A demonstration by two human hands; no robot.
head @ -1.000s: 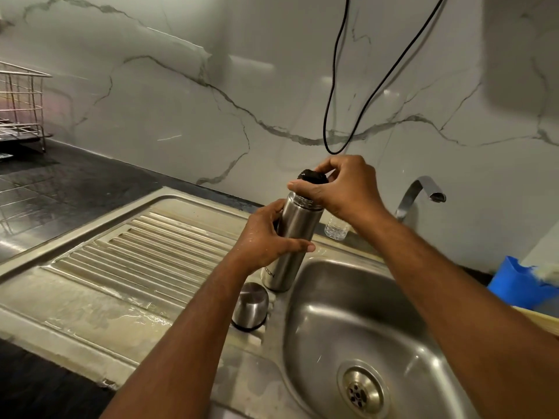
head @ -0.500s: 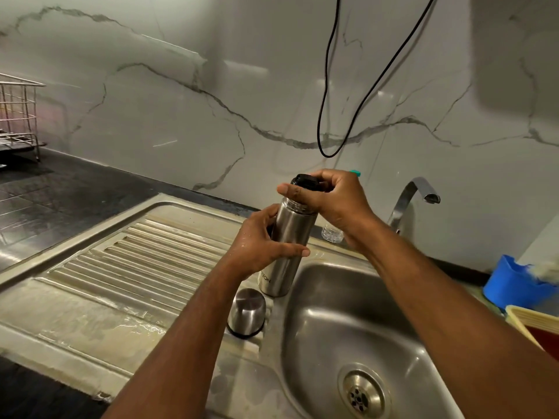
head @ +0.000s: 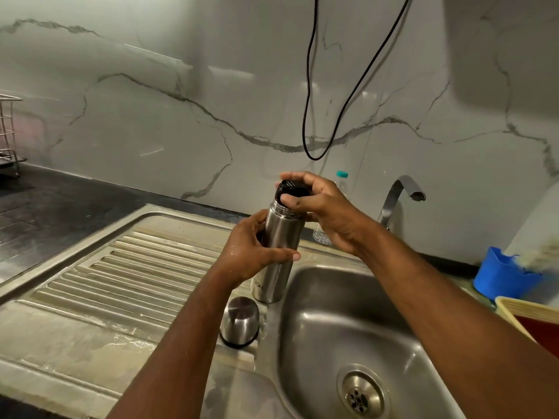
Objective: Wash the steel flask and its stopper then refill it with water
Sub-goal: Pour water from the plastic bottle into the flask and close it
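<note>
Steel flask (head: pixel 279 252), smooth and cylindrical, stands upright on the sink (head: pixel 348 313) rim, gripped by the left hand (head: pixel 251 252); right hand (head: pixel 320 204) pinches its black stopper (head: pixel 292 192); a domed steel cap (head: pixel 239 322) rests nearby beside the ridged drainboard (head: pixel 130 267).

So the flask (head: pixel 279 258) stands upright on the strip between the drainboard (head: pixel 121 276) on the left and the sink bowl (head: pixel 348 322) on the right. Left hand (head: pixel 251 255) is wrapped round its middle, right hand (head: pixel 317 207) sits on top over the stopper (head: pixel 292 190). The cup lid (head: pixel 240 322) sits upside down just in front of the flask, near the bowl's left edge. Behind the right hand there's a bottle (head: pixel 340 189) against the wall, mostly hidden, with the tap (head: pixel 399 198) to its right. A cable (head: pixel 329 86) hangs above. Far right, a tub (head: pixel 505 276) with a basket (head: pixel 526 313) in front. Rack (head: pixel 7 137) at far left, I think on the counter (head: pixel 45 213).
</note>
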